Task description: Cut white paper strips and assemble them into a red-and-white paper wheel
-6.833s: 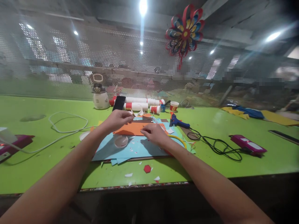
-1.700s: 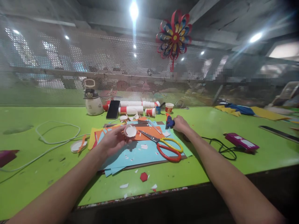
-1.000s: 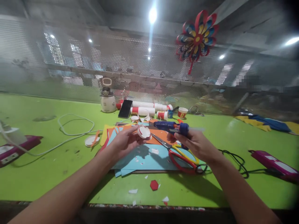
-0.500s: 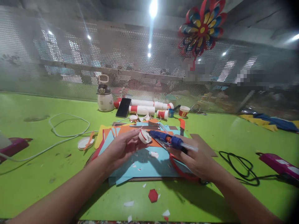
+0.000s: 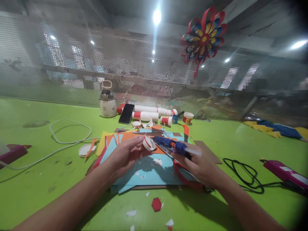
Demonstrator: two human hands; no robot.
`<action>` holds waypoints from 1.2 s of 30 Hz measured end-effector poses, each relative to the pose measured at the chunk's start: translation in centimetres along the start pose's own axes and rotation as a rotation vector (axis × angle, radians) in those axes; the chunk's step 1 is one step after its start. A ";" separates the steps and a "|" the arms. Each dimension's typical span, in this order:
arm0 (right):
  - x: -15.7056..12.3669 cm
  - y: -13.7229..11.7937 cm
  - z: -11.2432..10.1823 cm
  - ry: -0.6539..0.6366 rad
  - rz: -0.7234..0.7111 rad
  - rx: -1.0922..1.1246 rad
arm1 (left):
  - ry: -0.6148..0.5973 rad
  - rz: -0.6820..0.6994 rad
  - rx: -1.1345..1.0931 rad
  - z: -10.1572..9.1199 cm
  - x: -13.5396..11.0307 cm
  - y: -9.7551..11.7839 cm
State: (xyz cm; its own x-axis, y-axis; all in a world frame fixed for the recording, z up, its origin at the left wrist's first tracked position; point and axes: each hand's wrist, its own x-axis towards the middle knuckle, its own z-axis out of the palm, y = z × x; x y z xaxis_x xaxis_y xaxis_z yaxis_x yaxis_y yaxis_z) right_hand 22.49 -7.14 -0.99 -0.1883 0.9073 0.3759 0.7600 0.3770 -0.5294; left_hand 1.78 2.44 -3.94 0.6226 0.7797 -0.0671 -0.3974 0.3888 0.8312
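Observation:
Between the fingers of my left hand point(image 5: 127, 150) is a small white paper cup piece point(image 5: 148, 143) with a red stripe. My right hand point(image 5: 198, 165) is wrapped round a blue hot glue gun point(image 5: 172, 143), a clear glue stick poking out of its back end. The gun's nozzle is at the edge of the cup piece; whether they touch I cannot tell. Below both hands lies a stack of coloured paper point(image 5: 141, 175), light blue on top, with white scraps on it. Red-handled scissors point(image 5: 184, 176) lie under my right hand, partly hidden.
Stacked paper cups point(image 5: 145, 116), a phone point(image 5: 126, 113) and a white bottle point(image 5: 107, 106) stand at the back. An orange cutter point(image 5: 185, 131) lies beyond the paper. Magenta power strips point(image 5: 285, 171) with cables sit at both sides. A red paper hexagon point(image 5: 156, 204) lies in front.
The camera view has tilted slightly upward, so the table things sit a little lower. Both hands keep nearly the same pose, with the glue gun still at the cup piece.

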 end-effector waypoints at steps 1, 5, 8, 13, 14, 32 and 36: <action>0.0 0.0 0.0 0.001 -0.004 -0.002 | -0.004 0.002 -0.001 0.0 0.0 0.0; 0.1 -0.2 0.1 0.016 -0.021 -0.014 | -0.016 -0.012 -0.006 0.0 0.0 -0.1; 0.1 -0.5 0.2 0.021 -0.029 -0.048 | -0.011 0.001 0.012 0.1 0.0 -0.1; 0.0 -0.4 0.2 0.026 -0.024 -0.096 | 0.001 0.030 0.009 0.3 -0.1 0.0; 0.0 -0.4 0.2 0.030 -0.020 -0.101 | 0.002 0.028 0.008 0.3 -0.2 0.0; -0.1 -0.5 0.3 0.052 0.002 -0.084 | -0.001 0.027 0.011 0.4 -0.2 0.0; -0.2 -0.7 0.3 0.039 -0.012 -0.078 | -0.003 0.026 0.013 0.4 -0.2 -0.1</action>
State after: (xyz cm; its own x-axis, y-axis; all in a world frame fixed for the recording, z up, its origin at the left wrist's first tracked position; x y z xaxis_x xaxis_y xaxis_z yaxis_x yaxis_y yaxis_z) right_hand 21.81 -7.48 -0.91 -0.1746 0.8941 0.4125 0.8040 0.3713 -0.4645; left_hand 1.95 2.05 -3.75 0.6139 0.7882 -0.0435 -0.4048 0.3616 0.8399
